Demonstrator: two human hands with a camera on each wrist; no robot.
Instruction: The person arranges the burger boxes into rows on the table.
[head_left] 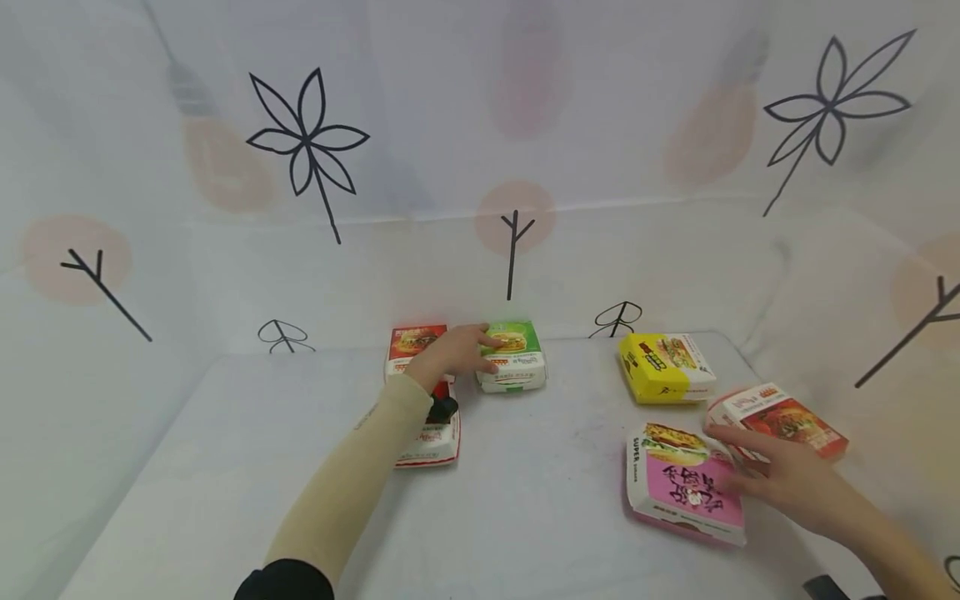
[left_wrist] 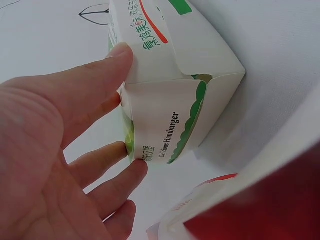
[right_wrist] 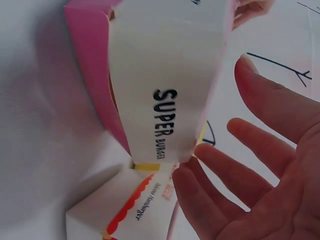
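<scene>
My left hand reaches to the left side of a green-and-white burger box at the back of the table. In the left wrist view its thumb and fingertips touch the box's edges, the fingers loosely spread. On the right, my right hand hovers over the right edge of a pink-and-white "Super Burger" box, its fingers spread and relaxed. Those fingers also overlap a red-and-white burger box just behind. In the right wrist view the palm faces the pink box with nothing gripped.
A yellow burger box stands at the back right. Under the left forearm lie a red-and-white box at the back and another red-and-white box in front, both partly hidden. A printed cloth backdrop rises behind the white table.
</scene>
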